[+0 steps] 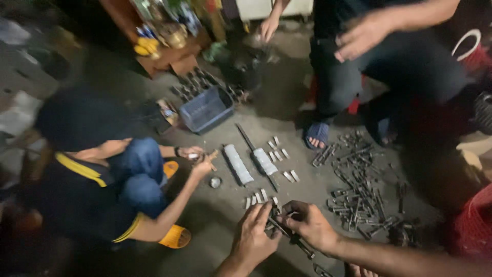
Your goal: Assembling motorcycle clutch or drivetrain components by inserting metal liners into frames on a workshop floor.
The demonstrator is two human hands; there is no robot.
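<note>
At the far left we saw a crouching person in a dark shirt with yellow trim, blue jeans and orange sandals, whose hands were closed around a small tool just above the concrete floor. Beside that person's hands a small round metal cap lay on the floor. Further up, a blue plastic crate stood on the floor with dark metal parts lined up behind it. Right of the cap, two silvery cylinders lay side by side at a slant, with a long dark rod running between them, and short bright pins were scattered around them. At the bottom centre, our left hand was curled, its fingertips pinching a dark metal link assembly that rested on the floor. Our right hand was closed over the same assembly from the other side, the two hands almost touching. Above, a second person's hand hung down, and a blurred open hand reached out over dark trousers, with a foot in a blue sandal below. To the right of our hands lay a wide heap of dark metal chain links, near the assembly but apart from it. At the far right edge a red mesh basket showed in part.
</note>
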